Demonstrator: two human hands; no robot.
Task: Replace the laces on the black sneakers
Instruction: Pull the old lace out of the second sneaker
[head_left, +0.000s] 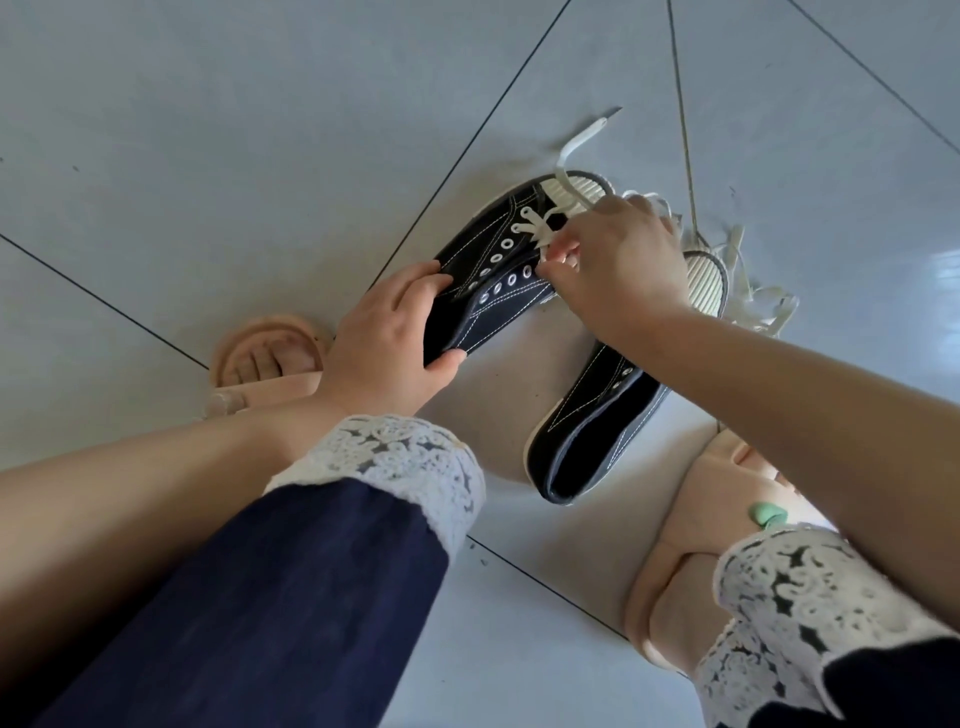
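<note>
A black canvas sneaker (496, 270) with a white toe cap is lifted off the floor. My left hand (387, 345) grips it around the heel end. My right hand (618, 260) pinches a white lace (535, 228) at the eyelets near the toe, where the lace crosses the lowest holes. One lace end (576, 143) trails up past the toe cap. The upper eyelets are empty. A second black sneaker (597, 431) lies on the floor to the right, partly hidden under my right forearm, with no lace in its visible eyelets.
Loose white laces (753, 301) lie in a heap on the grey tiled floor (234, 156) behind the second sneaker. My feet in pink slides (270, 358) rest on the floor at left and lower right. Dark trouser legs with white lace cuffs (395, 467) fill the foreground.
</note>
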